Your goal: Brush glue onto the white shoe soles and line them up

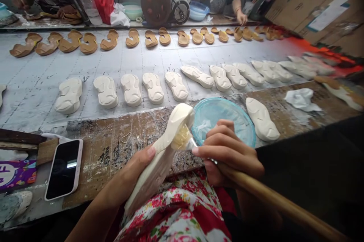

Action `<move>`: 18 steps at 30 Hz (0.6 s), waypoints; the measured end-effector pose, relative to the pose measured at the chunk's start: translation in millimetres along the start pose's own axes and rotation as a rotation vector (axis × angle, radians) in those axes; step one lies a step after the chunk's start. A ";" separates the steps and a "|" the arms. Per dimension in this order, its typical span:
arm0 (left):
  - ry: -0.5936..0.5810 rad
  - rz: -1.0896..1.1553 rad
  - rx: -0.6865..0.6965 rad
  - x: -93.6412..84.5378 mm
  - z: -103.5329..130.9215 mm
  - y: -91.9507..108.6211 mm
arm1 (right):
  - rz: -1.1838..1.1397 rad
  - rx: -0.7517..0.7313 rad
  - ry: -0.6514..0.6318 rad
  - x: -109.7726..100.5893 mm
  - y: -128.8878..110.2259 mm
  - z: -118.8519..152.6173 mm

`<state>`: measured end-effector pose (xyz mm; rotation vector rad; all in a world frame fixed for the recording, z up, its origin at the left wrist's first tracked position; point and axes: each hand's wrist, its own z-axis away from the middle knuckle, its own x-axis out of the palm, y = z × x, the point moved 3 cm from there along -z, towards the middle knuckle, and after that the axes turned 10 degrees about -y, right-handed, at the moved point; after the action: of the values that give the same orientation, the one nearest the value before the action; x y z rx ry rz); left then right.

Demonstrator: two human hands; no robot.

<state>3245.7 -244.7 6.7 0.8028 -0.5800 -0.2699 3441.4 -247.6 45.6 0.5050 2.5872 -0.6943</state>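
Observation:
My left hand (133,170) grips a cream shoe sole (179,117) by its side, tilted on edge above my lap. In my right hand (230,155) is a glue brush with a long wooden handle (264,189). Its pale bristles (182,138) press against the face of the sole near the upper end. A wet sheen shows along that face. Right behind my right hand stands a light blue bowl (224,117), its inside smeared with whitish residue. To the bowl's right lies another cream sole (262,119).
Several cream soles (132,89) line the white-covered conveyor belt (85,62), with brown insoles (108,40) in a row beyond. A phone (65,170) lies at left, crumpled tissue (303,99) at right. Across the belt, a co-worker's hand (241,17) reaches toward the insoles.

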 end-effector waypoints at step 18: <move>0.073 -0.240 0.343 12.1 -16.4 13.5 | -0.250 -0.079 -0.278 8.9 -8.7 6.1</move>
<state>3265.3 -231.1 12.3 1.2130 -0.4668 -0.3644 3431.8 -255.8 40.0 0.0533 2.4222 -0.6855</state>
